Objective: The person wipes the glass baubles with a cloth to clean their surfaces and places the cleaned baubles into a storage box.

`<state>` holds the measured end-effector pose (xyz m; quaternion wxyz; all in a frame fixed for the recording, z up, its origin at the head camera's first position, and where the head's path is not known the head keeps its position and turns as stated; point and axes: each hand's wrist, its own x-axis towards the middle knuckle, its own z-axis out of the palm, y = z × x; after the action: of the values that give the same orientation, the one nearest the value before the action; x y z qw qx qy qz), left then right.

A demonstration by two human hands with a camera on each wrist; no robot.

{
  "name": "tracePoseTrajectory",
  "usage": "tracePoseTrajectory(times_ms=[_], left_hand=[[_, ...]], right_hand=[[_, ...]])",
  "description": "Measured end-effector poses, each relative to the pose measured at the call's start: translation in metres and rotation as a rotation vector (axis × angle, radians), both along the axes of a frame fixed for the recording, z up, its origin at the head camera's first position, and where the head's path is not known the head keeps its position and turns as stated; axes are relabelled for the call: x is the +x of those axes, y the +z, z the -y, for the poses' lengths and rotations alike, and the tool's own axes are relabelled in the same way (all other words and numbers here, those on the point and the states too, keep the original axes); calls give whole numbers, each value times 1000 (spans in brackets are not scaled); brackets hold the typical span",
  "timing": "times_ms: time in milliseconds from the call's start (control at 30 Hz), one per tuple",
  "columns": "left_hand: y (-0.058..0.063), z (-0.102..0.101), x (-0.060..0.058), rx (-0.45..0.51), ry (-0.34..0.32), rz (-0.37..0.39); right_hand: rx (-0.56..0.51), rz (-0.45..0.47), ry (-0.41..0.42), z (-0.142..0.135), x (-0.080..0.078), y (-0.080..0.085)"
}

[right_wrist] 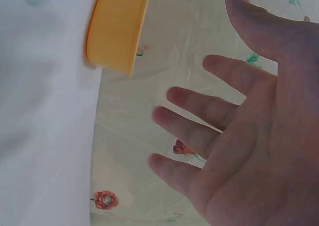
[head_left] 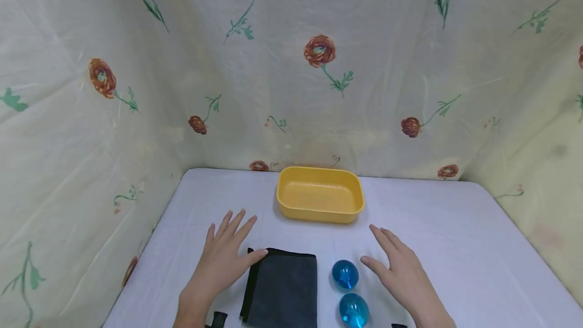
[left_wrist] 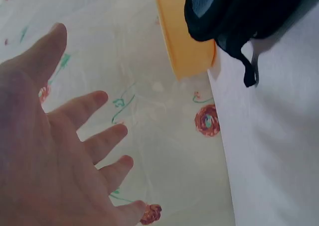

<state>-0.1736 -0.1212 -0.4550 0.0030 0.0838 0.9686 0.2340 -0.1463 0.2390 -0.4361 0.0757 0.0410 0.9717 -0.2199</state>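
A flat dark grey fabric pouch (head_left: 287,287) with black edging lies at the near middle of the table. My left hand (head_left: 223,262) hovers at its left with fingers spread, the thumb overlapping the pouch's top corner in the head view. Two shiny blue balls, one farther (head_left: 345,274) and one nearer (head_left: 354,310), sit just right of the pouch. To their right is my right hand (head_left: 403,272), fingers extended and palm turned inward. Both palms show bare in the wrist views, the left hand (left_wrist: 55,151) and the right hand (right_wrist: 244,131) holding nothing. In the left wrist view the pouch (left_wrist: 234,17) shows a small black loop.
A yellow rectangular tub (head_left: 319,215) stands at the table's back middle. White cloth covers the table (head_left: 432,216). Flower-printed curtains (head_left: 364,130) hang behind it and along both sides. Black straps (head_left: 219,320) show near the wrists.
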Motion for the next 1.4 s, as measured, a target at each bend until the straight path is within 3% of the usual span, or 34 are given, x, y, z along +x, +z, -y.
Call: tracePoseTrajectory(times_ms=[400, 733, 967, 1400], left_hand=[[-6, -21, 7, 21, -184, -53], [-8, -46, 14, -82, -263, 4], [-19, -57, 17, -133, -337, -34], [-27, -81, 27, -159, -475, 116]], right_hand=[[-29, 119, -38, -2, 0, 2], [-49, 157, -3, 2, 1, 1], [-45, 178, 21, 2, 2, 0], [-76, 298, 35, 10, 5, -2]])
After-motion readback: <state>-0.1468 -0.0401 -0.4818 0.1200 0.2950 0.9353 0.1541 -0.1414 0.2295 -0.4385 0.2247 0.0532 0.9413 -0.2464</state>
